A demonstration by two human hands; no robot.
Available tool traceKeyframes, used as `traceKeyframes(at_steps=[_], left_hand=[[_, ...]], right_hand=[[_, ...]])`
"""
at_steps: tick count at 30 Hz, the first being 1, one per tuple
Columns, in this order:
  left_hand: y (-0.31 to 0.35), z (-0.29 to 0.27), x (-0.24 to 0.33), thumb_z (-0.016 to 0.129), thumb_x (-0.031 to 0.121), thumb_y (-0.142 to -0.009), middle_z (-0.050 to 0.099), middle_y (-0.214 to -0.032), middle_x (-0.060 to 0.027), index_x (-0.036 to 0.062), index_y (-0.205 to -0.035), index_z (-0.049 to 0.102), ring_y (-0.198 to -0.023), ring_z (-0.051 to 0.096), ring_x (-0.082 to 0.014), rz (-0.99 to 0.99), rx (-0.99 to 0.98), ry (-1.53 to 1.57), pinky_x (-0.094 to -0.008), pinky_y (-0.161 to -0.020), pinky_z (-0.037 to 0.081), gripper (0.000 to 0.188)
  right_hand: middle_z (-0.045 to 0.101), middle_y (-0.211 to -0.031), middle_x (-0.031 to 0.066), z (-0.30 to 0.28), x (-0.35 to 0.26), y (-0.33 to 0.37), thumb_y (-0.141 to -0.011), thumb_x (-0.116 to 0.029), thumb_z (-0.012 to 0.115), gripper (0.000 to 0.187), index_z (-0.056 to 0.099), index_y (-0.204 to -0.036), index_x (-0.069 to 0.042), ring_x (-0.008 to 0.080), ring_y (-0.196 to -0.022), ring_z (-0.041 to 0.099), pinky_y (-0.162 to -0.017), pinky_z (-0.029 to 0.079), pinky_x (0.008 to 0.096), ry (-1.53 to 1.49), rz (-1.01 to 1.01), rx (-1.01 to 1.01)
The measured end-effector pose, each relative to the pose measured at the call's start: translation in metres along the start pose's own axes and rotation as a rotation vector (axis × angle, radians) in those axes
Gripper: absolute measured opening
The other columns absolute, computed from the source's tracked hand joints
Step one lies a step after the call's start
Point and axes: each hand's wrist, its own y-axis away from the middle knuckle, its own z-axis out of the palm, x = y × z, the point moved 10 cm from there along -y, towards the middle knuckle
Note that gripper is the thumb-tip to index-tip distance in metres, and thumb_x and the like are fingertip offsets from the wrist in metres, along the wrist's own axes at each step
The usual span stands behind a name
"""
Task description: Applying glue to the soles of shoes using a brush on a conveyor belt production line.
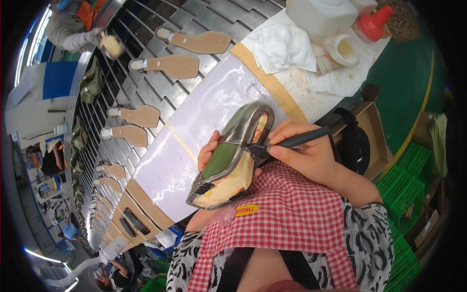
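A green shoe upper (221, 159) with dark shiny edging is stretched over a shoe last, its pale, glue-smeared underside turned partly toward me. My left hand (208, 150) is closed around it from the far side, most of that hand hidden behind the shoe. In my right hand (307, 155) is a brush (302, 138) with a black handle, pinched between thumb and fingers. Its dark bristle end touches the shoe's side edge near the middle. The shoe hangs tilted above the near side of the white-covered bench (168, 170).
Tan insoles (176, 66) lie along a slatted metal conveyor (160, 87), with green shoes (91, 85) beyond. Right of the bench's far end stand a white jug (323, 17), a red bottle (373, 24), an open pot (343, 50) and white cloth (282, 47). A co-worker's gloved hand (95, 36) is at the far left.
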Motion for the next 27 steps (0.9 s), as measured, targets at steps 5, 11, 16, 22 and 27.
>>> traceKeyframes(at_steps=[5,11,16,22,27], left_hand=[[-0.01,-0.005,0.003,0.09,0.034,-0.055,0.032,-0.134,-0.0133,0.0103,-0.137,0.019,-0.132,0.034,-0.032,-0.037,0.023,0.055,-0.041,-0.108,0.034,0.111],[-0.049,-0.038,-0.023,0.074,0.051,-0.071,0.047,-0.128,-0.0152,0.0065,-0.14,0.023,-0.121,0.046,-0.0327,-0.421,0.236,0.527,-0.0468,-0.104,0.037,0.097],[-0.141,-0.069,-0.044,0.06,0.045,-0.086,0.05,-0.129,-0.0136,0.0079,-0.134,0.039,-0.122,0.045,-0.033,-0.5,0.092,1.187,-0.0487,-0.106,0.034,0.064],[-0.289,-0.147,-0.065,0.064,0.004,-0.083,0.057,-0.114,-0.0042,0.0104,-0.127,0.046,-0.106,0.054,-0.0194,-0.365,0.161,0.942,-0.0418,-0.092,0.042,0.048],[-0.388,-0.15,-0.139,0.068,0.002,-0.078,0.057,-0.115,-0.003,0.0092,-0.127,0.045,-0.105,0.054,-0.0183,-0.364,0.117,0.692,-0.037,-0.09,0.042,0.055]], right_hand=[[0.063,-0.091,0.0061,-0.017,0.0,-0.003,-0.08,0.004,0.068,0.016,0.063,-0.094,0.001,0.0108,-0.085,0.059,-0.074,0.047,0.0228,-0.212,0.046,0.166],[0.061,-0.103,0.0125,-0.049,-0.046,0.004,-0.079,0.009,0.064,0.02,0.061,-0.097,0.003,0.0157,-0.093,0.058,-0.082,0.047,0.0253,-0.159,-0.233,0.313],[0.062,-0.099,0.0144,-0.054,-0.069,0.02,-0.076,0.003,0.068,0.016,0.061,-0.091,0.003,0.0201,-0.094,0.058,-0.086,0.045,0.0306,-0.101,-0.28,0.363],[0.061,-0.098,0.0154,-0.044,-0.09,0.017,-0.076,0.002,0.068,0.017,0.06,-0.091,0.002,0.0209,-0.093,0.057,-0.086,0.044,0.031,-0.075,-0.305,0.33],[0.06,-0.098,0.0155,-0.068,-0.081,-0.004,-0.074,0.003,0.068,0.02,0.059,-0.092,0.0,0.0216,-0.094,0.057,-0.087,0.043,0.0327,-0.059,-0.254,0.409]])
